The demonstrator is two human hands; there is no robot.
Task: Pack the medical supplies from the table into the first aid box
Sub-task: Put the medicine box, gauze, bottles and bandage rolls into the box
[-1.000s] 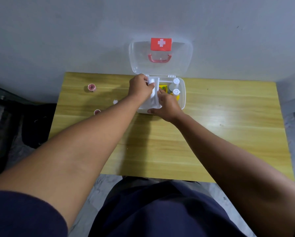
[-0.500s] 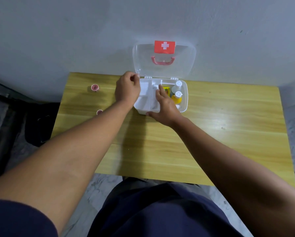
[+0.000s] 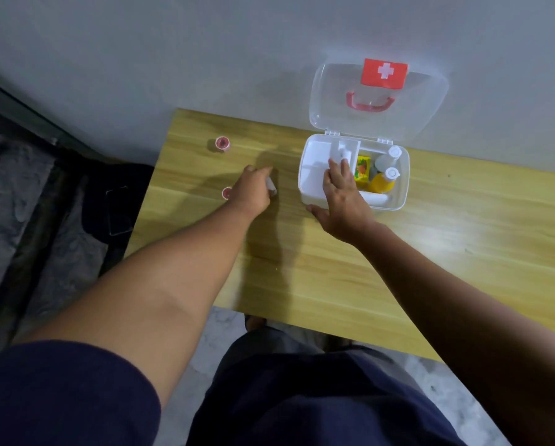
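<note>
The white first aid box (image 3: 401, 188) stands open at the table's far edge, its clear lid (image 3: 379, 101) leaning on the wall. Inside sit a white tray (image 3: 314, 156), a yellow packet (image 3: 362, 169), a clear bottle (image 3: 386, 160) and an orange bottle (image 3: 382, 181). My right hand (image 3: 342, 194) rests flat on the tray's front, thumb on the table. My left hand (image 3: 253, 188) is down on the table left of the box, fingers curled around a small white item (image 3: 271, 185). Two pink tape rolls (image 3: 222, 143) (image 3: 227, 192) lie further left.
The wooden table (image 3: 430, 252) stretches right and toward me. The grey wall (image 3: 205, 59) stands directly behind the box. A dark bag with a phone (image 3: 118, 204) lies on the floor left of the table. My lap (image 3: 302, 397) is at the near edge.
My left hand has left the box and moved left and down onto the table, closing over the small white item. My right hand stays on the tray. The view has swung left.
</note>
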